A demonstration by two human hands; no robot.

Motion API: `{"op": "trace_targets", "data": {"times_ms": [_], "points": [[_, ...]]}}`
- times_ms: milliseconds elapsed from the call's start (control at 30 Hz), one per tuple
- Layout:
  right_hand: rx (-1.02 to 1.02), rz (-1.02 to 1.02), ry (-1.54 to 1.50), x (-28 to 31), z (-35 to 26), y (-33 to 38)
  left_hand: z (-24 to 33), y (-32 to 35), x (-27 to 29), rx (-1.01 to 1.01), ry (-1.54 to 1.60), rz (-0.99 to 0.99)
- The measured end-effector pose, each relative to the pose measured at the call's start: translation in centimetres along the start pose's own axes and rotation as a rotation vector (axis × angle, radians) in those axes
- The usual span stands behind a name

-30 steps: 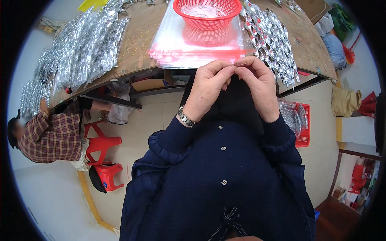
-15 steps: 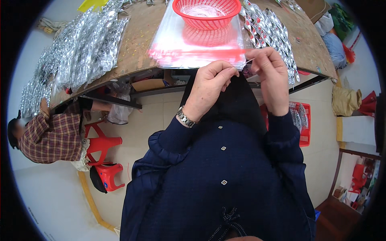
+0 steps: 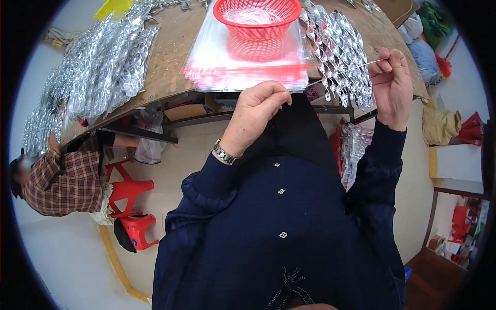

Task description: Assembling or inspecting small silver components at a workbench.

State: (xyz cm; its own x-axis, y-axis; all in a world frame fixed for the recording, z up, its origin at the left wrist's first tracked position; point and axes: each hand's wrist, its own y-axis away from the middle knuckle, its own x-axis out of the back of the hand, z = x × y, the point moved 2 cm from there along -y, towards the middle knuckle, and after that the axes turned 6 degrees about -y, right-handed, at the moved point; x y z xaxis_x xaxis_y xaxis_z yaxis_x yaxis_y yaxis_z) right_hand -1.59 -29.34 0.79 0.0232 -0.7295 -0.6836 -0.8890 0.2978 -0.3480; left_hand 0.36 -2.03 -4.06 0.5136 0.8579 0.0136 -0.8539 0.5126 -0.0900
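A thin pale string (image 3: 345, 71) stretches taut between my two hands, slanting up to the right. My left hand (image 3: 257, 114), with a metal watch at the wrist, pinches its lower end just off the table's front edge. Higher and farther right, my right hand (image 3: 392, 85) is closed on the other end. Behind the left hand lies a stack of clear plastic bags (image 3: 206, 54) with red edges. On the stack stands a red plastic basket (image 3: 258, 30) holding a loose coil of pale strings (image 3: 253, 15). Shiny silver twisted ornaments (image 3: 336, 46) lie beside the stack, behind the string.
More bagged silver ornaments (image 3: 111, 67) cover the left of the wooden table (image 3: 173, 46). A person in a checked shirt (image 3: 70, 178) is at the far left, near red stools (image 3: 129, 191). Below the table at right is a red crate (image 3: 338, 150) with clear-wrapped things.
My right hand has moved right and slightly up, away from my left, drawing the string out long between them. My left hand has shifted a little left and down.
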Motion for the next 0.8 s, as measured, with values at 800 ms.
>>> {"op": "trace_targets", "data": {"times_ms": [800], "points": [[-0.293, -0.178, 0.013, -3.0, 4.0, 0.2, 2.4, -0.4, -2.5, -0.004, 0.205, -0.125]]}}
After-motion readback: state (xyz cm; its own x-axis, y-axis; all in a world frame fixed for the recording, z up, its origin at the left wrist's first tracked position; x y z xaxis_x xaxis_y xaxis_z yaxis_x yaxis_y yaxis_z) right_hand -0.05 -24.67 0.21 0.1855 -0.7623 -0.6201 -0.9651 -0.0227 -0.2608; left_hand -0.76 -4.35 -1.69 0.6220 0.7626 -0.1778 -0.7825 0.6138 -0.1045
